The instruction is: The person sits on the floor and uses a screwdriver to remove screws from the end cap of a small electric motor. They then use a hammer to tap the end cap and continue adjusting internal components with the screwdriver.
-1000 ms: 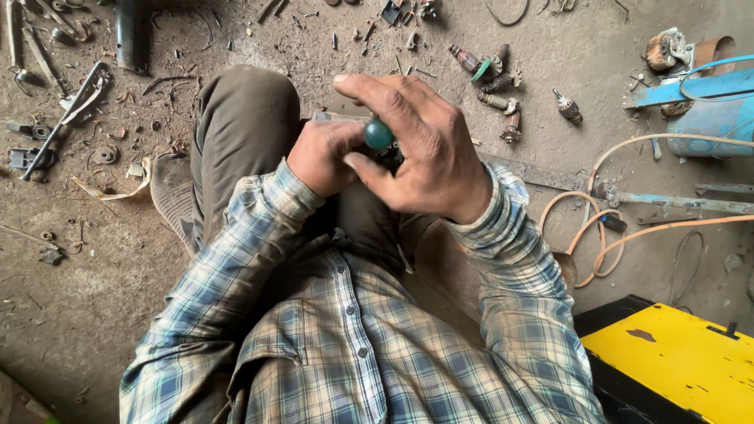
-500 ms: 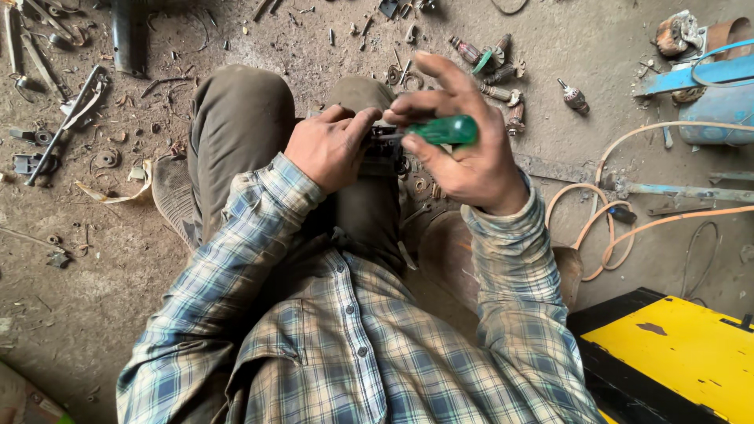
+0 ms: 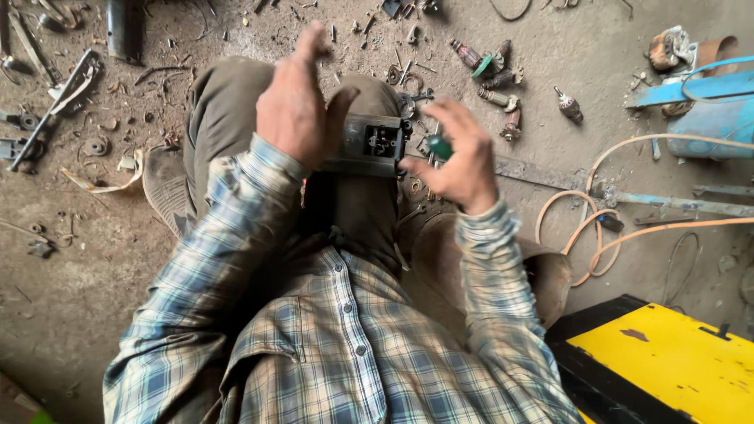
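My left hand [image 3: 297,106] holds a small grey metal housing [image 3: 369,145] above my knees, thumb pressed along its top edge, fingers behind it. An opening in the housing faces me and shows dark inner parts. My right hand [image 3: 455,157] is just to the right of the housing, closed around a screwdriver with a green handle [image 3: 438,146]. The screwdriver's tip is hidden between the hand and the housing. I sit low on a dirt floor in a plaid shirt and olive trousers.
Several worn motor armatures [image 3: 495,74] and small metal parts lie on the floor ahead. Orange hose loops [image 3: 597,235] run at right beside a blue metal frame [image 3: 699,102]. A yellow and black case [image 3: 667,361] sits at lower right. Scrap tools [image 3: 55,94] lie at left.
My hands have moved apart: the left hand lifted and turned the housing so its opening faces me, and the right hand dropped to the right with the green-handled screwdriver.
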